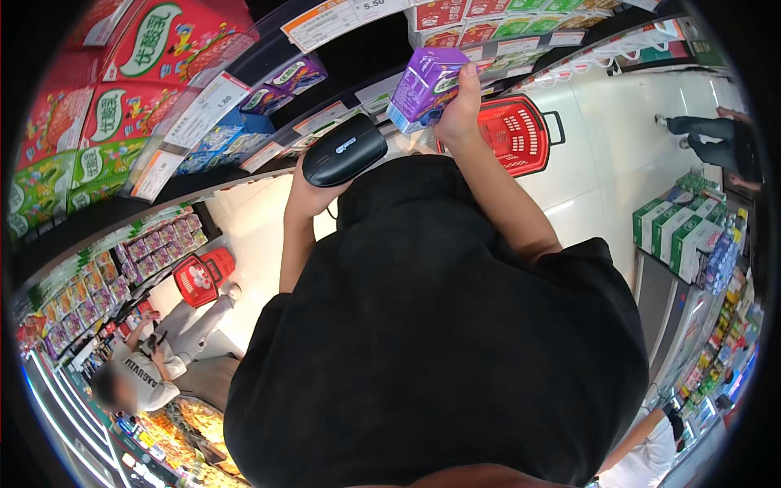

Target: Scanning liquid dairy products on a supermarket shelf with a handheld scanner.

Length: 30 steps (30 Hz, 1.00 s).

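Observation:
My left hand (314, 189) grips a black handheld barcode scanner (345, 150), whose rounded head covers most of the fingers. My right hand (460, 113) is closed around a purple drink carton (425, 88), tilted, with the thumb along its upper side. Both hands are in front of the shelf edge, the carton to the right of the scanner. Two similar purple packs (297, 74) lie on the shelf beyond the scanner. Below and right of the carton, a red plastic shopping basket (518, 137) with a black handle stands on the floor, partly behind my right forearm.
Shelves with price tags (215, 108) curve across the top, holding red cartons (177, 43) and blue packs (213, 149). At left a person (146, 378) stands near another red basket (198, 280). Another person (708, 140) is at far right, above stacked green-and-white boxes (677, 238). A third is at lower right.

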### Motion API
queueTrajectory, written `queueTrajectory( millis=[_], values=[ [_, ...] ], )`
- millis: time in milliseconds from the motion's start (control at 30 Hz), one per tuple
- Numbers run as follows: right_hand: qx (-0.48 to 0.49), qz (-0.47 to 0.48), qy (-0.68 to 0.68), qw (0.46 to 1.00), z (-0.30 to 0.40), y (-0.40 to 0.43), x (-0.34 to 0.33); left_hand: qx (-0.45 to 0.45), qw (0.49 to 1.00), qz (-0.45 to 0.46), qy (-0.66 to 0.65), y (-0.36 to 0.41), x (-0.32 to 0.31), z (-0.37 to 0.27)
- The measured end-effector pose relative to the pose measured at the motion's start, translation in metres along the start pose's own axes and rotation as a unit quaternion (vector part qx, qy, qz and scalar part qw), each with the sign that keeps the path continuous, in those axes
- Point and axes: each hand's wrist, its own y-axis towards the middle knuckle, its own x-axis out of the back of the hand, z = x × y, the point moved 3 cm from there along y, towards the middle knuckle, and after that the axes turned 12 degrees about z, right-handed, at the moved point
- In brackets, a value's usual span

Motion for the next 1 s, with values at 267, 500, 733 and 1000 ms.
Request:
queueTrajectory(
  millis=[267,500,733,1000],
  values=[
    [-0.062,-0.039,-0.086,0.994,0.062,-0.004,0.136,0.06,0.991,-0.009,0.121,-0.001,0.004,0.016],
    [-0.27,-0.274,-0.48,0.788,-0.004,-0.114,0.29,0.223,0.945,0.129,0.201,0.021,-0.023,0.034],
    [-0.446,-0.443,-0.413,0.659,-0.158,-0.206,0.38,0.395,0.887,0.179,0.161,0.012,-0.019,0.095],
    [-0.375,-0.485,-0.396,0.684,-0.285,-0.187,0.42,0.474,0.812,0.234,0.249,0.004,-0.032,0.162]
  ],
)
